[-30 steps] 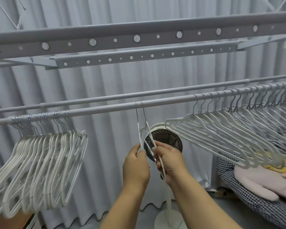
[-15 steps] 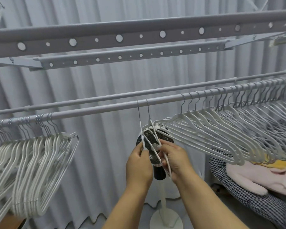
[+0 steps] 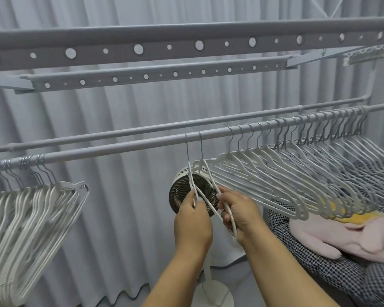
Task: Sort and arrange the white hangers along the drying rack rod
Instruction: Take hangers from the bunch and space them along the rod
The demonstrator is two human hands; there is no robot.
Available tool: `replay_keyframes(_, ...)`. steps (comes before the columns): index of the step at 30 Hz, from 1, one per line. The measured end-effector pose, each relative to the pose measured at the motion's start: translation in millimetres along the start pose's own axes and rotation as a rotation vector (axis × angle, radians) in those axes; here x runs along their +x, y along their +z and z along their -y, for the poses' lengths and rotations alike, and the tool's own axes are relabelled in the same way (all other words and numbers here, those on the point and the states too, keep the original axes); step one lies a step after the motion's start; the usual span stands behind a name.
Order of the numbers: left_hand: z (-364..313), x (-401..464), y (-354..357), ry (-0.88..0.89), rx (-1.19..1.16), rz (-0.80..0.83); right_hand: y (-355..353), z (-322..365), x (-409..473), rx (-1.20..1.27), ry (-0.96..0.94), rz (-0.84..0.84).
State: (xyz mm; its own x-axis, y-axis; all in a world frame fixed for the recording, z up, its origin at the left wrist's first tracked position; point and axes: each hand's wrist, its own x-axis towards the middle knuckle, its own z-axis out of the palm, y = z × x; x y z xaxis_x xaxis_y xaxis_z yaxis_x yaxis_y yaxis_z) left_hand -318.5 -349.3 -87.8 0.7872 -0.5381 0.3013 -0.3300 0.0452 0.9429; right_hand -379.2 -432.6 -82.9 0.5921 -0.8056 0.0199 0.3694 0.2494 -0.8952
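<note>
The drying rack [image 3: 186, 54] fills the view, its front rod [image 3: 120, 145] sloping up toward the right end. Along the right stretch of that rod hangs the big row of white hangers [image 3: 275, 185], spread out and fanned. At the left end a tight bunch of hangers [image 3: 31, 218] is packed together and looks blurred. Behind the middle stands a small fan [image 3: 182, 196] on a white base, and at the lower right lies a checked cloth [image 3: 319, 262] with a pink garment [image 3: 353, 238] on top.

In the gap between the 2 groups, 2 hangers [image 3: 200, 182] hang by their hooks from the rod, their bodies crossed over each other. The left hand [image 3: 192, 220] grasps the left one, fingers curled around its thin bar. The right hand [image 3: 237, 214] grasps the other, wrapped around its lower arm near the ribbed part.

The likely trouble is the tangle: if the pair is pulled apart while the frames are still interlocked, a hook could pop off the rod and a hanger drop toward the fan. A sideways tug to the right might also snag the nearest hanger of the big row, which sits just beside the pair, and drag it out of line.
</note>
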Motion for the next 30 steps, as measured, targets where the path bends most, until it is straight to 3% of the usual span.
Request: replay_keyframes(30, -16, -8, 52, 0.005, 0.123, 0.047, -42, 29, 6, -0.041, 0.02, -0.042)
